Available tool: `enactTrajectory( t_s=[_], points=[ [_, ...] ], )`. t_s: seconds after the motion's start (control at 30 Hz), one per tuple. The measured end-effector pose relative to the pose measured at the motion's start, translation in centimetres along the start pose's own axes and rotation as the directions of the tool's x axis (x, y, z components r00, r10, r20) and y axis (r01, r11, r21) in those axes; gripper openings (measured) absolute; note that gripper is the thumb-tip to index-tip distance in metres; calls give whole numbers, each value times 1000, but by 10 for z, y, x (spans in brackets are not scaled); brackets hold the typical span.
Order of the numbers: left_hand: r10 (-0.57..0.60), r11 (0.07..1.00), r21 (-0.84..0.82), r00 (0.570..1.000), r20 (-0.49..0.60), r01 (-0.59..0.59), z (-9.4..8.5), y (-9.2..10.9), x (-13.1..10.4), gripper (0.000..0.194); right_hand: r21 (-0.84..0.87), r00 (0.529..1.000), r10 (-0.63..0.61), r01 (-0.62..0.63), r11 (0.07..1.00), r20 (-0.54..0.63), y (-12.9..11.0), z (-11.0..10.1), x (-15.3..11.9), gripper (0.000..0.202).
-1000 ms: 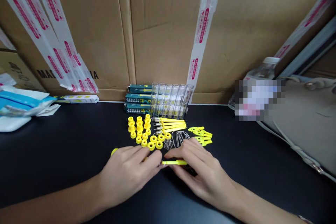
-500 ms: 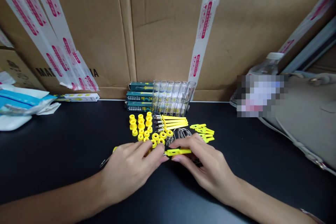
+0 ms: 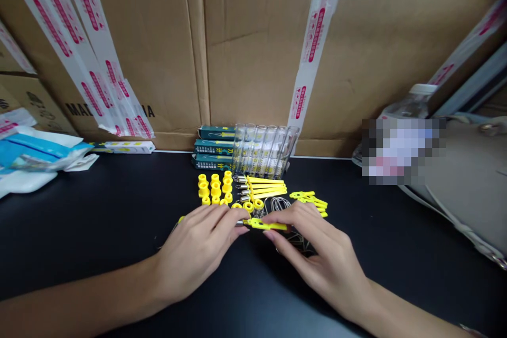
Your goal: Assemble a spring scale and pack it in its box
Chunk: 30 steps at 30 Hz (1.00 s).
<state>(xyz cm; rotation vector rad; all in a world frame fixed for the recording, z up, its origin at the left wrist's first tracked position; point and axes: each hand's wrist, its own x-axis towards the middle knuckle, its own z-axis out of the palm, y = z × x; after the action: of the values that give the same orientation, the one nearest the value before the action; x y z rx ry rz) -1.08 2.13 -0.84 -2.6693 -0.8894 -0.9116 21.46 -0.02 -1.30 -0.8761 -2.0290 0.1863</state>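
Observation:
My left hand (image 3: 200, 248) is closed around a slim piece, mostly hidden in the fingers. Its metal, spring-like end (image 3: 240, 222) sticks out on the right, and a bit of yellow shows at the left. My right hand (image 3: 315, 253) pinches a flat yellow plastic piece with a hole (image 3: 261, 224). The left end of this piece meets the metal end. Just behind the hands lie yellow caps (image 3: 215, 188), yellow strips with metal springs (image 3: 265, 188), wire hooks (image 3: 277, 203) and more flat yellow pieces (image 3: 311, 199).
Clear tubes (image 3: 266, 150) stand before stacked green boxes (image 3: 214, 147). A large cardboard box (image 3: 245, 79) forms the back. At the right are a bottle (image 3: 414, 100) and a grey bag (image 3: 463, 179); a blue-white packet (image 3: 39, 150) lies left on the black table (image 3: 99, 216).
The view has shifted slightly. The metal end now shows more between my hands, touching the yellow piece. The hook that stuck out left of my left hand is barely visible now.

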Motion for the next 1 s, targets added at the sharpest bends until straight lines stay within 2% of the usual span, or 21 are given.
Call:
enactTrajectory(
  t_s=[0.3, 0.47, 0.57, 0.87, 1.0],
  points=[
    [10, 1000, -25, 999, -39, -11, -5, 1, 2, 25, -56, 998, -48, 46, 997, -36, -1, -1, -1, 18],
    [49, 998, -34, 997, -67, -52, -5, 1, -2, 21, -12, 998, -48, 48, 999, 41, -1, -2, -1, 9],
    [48, 998, -44, 996, -75, -51, -5, 1, -3, 20, 16, 995, -55, 53, 998, 86, -1, -2, -2, 11],
    [-11, 996, -88, 996, -91, 3, -5, 1, -4, 24, 22, 996, -53, 51, 998, 72, -3, 0, -2, 12],
    [-15, 996, -91, 996, -90, 6, -4, 1, -4, 24, 37, 988, -115, 112, 993, 102, -2, -2, -4, 15]
  ],
)
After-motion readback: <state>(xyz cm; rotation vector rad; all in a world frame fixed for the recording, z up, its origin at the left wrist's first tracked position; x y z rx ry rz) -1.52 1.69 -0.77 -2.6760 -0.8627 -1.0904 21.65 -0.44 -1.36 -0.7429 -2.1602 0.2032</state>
